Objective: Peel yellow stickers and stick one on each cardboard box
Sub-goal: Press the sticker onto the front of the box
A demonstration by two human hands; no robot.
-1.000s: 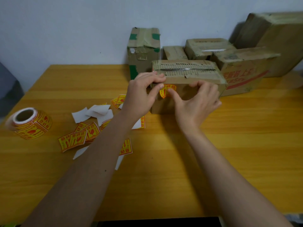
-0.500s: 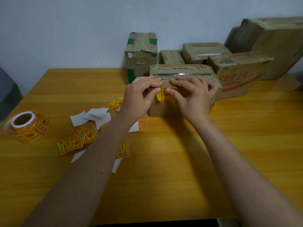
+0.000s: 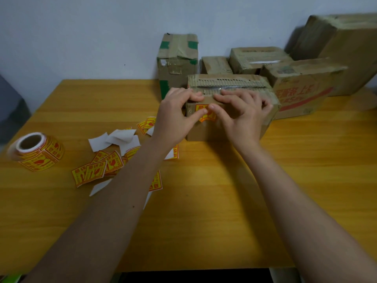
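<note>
A brown cardboard box [image 3: 206, 134] stands mid-table in front of me. A yellow sticker with red print [image 3: 206, 117] lies on the upper part of its front face. My left hand [image 3: 175, 117] has its fingers over the box's top front edge, and its thumb presses the sticker. My right hand [image 3: 242, 117] spreads its fingers on the box top, with its thumb on the sticker too. The thumbs partly hide the sticker.
A sticker roll [image 3: 38, 154] sits at the table's left edge. Loose yellow stickers [image 3: 95, 170] and white backing papers [image 3: 116, 139] lie under my left forearm. Behind are a tall box with green tape [image 3: 177, 62], a red-printed box [image 3: 302, 88] and a large box [image 3: 346, 48].
The sticker, held curled in front of the box a second ago, now lies flat on its front face. My right hand moved left onto the box top and both thumbs came onto the sticker.
</note>
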